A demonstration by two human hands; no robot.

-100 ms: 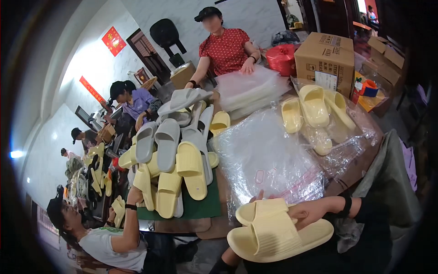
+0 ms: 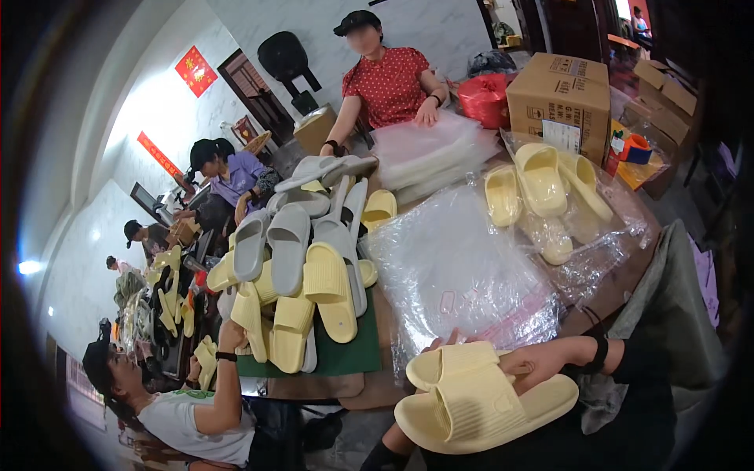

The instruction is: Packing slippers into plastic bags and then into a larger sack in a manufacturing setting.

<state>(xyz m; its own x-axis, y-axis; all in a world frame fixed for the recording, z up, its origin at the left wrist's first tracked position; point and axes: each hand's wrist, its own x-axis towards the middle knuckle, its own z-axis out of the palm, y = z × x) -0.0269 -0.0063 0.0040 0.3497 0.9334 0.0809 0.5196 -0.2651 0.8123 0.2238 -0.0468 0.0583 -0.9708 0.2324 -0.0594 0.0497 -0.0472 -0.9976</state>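
Observation:
Two pale yellow slide slippers point(image 2: 479, 400) lie stacked sole to sole at the bottom of the view, close to my body. My right hand point(image 2: 542, 363), with a black band on its wrist, grips them at their right side. Only the fingertips of my left hand point(image 2: 446, 341) show, curled over the far edge of the upper slipper; the rest is hidden behind it. Just beyond the slippers lies a stack of clear plastic bags point(image 2: 463, 267) on the table.
A pile of grey and yellow slippers point(image 2: 298, 267) lies on a green mat point(image 2: 345, 353) to the left. Bagged yellow slippers point(image 2: 542, 188) and a cardboard box point(image 2: 561, 94) sit at the right. A person in red point(image 2: 389, 78) handles bags opposite; another person point(image 2: 196, 408) reaches from the lower left.

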